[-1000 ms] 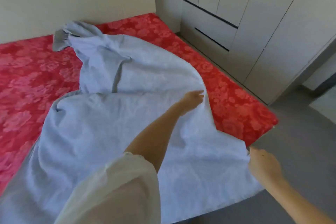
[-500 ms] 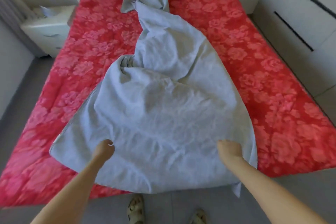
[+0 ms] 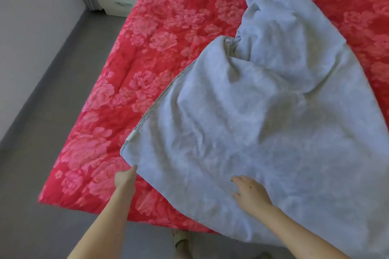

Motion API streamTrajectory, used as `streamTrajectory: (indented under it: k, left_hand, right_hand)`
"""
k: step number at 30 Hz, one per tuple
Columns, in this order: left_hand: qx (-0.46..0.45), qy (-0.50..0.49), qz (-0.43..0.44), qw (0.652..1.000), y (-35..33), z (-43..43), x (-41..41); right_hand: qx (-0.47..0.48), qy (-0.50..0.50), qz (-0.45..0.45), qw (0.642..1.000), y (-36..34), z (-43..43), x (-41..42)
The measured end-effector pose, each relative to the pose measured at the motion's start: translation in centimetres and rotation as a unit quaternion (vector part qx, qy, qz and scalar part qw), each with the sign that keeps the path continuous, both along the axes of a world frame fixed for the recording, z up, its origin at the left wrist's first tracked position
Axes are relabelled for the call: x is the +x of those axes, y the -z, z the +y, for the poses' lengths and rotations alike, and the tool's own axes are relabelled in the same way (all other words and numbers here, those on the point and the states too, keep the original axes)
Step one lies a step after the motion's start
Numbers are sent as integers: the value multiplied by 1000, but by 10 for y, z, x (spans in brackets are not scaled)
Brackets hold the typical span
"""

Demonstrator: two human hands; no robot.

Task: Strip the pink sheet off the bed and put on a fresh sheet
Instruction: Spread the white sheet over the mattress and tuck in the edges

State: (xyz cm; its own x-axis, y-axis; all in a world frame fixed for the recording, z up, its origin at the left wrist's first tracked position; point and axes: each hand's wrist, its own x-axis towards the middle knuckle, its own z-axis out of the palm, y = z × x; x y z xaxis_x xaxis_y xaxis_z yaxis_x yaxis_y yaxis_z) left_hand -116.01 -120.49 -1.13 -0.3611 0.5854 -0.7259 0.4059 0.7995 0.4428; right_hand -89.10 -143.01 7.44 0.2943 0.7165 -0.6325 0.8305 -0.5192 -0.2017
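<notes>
Two hands low in frame | left hand (image 3: pixel 125 178) grips sheet (image 3: pixel 263 122) at its lower-left edge | right hand (image 3: pixel 250 193) flat, fingers loose, on sheet | sheet rumpled centre-right on bed (image 3: pixel 160 38)

My left hand (image 3: pixel 125 178) moves out to pinch the blue sheet (image 3: pixel 252 122) at its left corner; my right hand (image 3: pixel 250 193) now lies flat on it.

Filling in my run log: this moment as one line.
grey-blue sheet: bunched, partly spread | left hand: grips its edge | right hand: open, flat on it | red floral bed: partly covered
</notes>
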Motion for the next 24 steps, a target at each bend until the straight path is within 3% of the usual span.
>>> streamTrajectory:
  k: [3, 6, 7, 9, 12, 15, 18, 20, 22, 24]
  left_hand:
    - [-1, -72, -90, 993, 37, 45, -17]
    - [38, -58, -164, 984, 61, 83, -14]
    - [63, -15, -154, 986, 63, 91, -10]
    - [109, 160, -66, 979, 57, 103, -3]
    - [197, 347, 30, 916, 37, 97, 0]
    - [325, 477, -14, 816, -19, 62, -11]
    - [370, 590, -106, 710, -84, 20, -30]
    - [349, 593, -130, 714, -120, 1, -43]
    - [323, 528, -142, 772, -146, -10, -57]
    - [320, 466, -136, 813, -164, -22, -72]
  right_hand:
    - [-2, 21, 9, 1000, 25, 35, -24]
    - [-11, 19, 11, 1000, 47, 59, -40]
    - [-11, 16, 11, 1000, 52, 65, -43]
    - [-9, 17, 13, 1000, 56, 79, -48]
    - [33, -11, 0, 999, 51, 111, -54]
    - [189, -98, -41, 976, 31, 164, -66]
    - [295, -273, -49, 915, 4, 220, -82]
    - [312, -388, -19, 867, -16, 244, -90]
    - [313, -456, -41, 832, -30, 252, -89]
    - [275, -474, -74, 833, -46, 251, -81]
